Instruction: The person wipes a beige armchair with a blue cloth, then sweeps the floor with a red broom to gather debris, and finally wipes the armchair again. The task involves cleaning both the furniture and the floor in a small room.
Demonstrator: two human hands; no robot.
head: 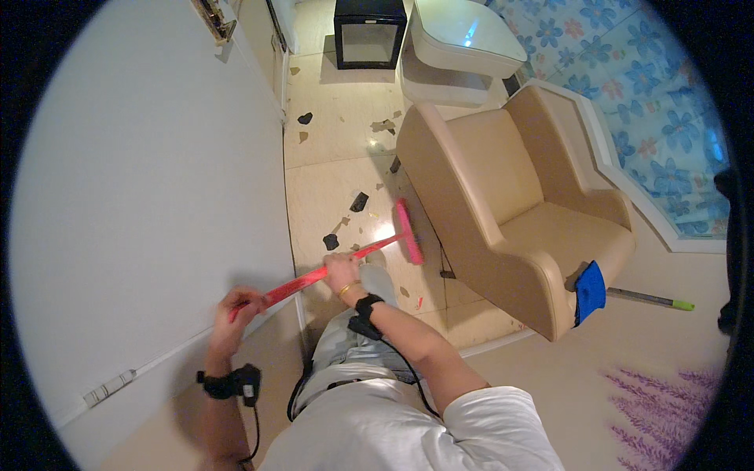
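A broom with a red handle [294,287] and a pink head [410,232] slants across the view. My left hand [240,309] grips the handle's top end, close to a white door. Further down the handle, my right hand [341,272] is closed around it. The broom head rests on or just above the tiled floor, beside a beige armchair [447,182]. Dark scraps lie left of the head, among them one black piece [359,202] and another black piece [331,242]. Thin brownish flakes [383,126] are scattered further off.
The white door panel [153,176] borders the floor on the left. Ahead stand a black glass-fronted cabinet [370,44] and a white glass-topped table [468,35]. A blue cloth [590,293] hangs at the armchair's front, near a green-tipped pole [654,298]. Flowered fabric [642,76] fills the upper right.
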